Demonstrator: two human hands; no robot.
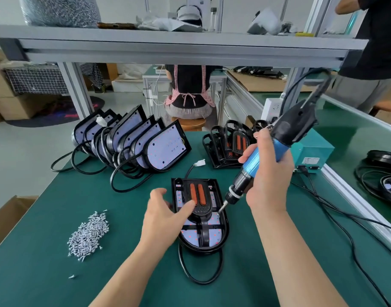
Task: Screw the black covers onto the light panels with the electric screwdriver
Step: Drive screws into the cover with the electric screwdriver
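A light panel [215, 237] lies flat on the green mat in front of me, with a black cover [203, 210] bearing two orange strips set on top of it. My left hand [162, 214] rests on the panel's left side, its thumb pressing on the cover. My right hand [267, 171] grips the blue and black electric screwdriver [263, 156], tilted, with its bit tip touching the cover's right edge at a screw. A heap of loose silver screws [89, 234] lies to the left.
Several uncovered light panels [163, 149] lean in a row at the back left with looped black cables. A stack of black covers [229, 147] stands at the back centre. A teal power box [312, 156] sits right. Two other people are beyond the bench.
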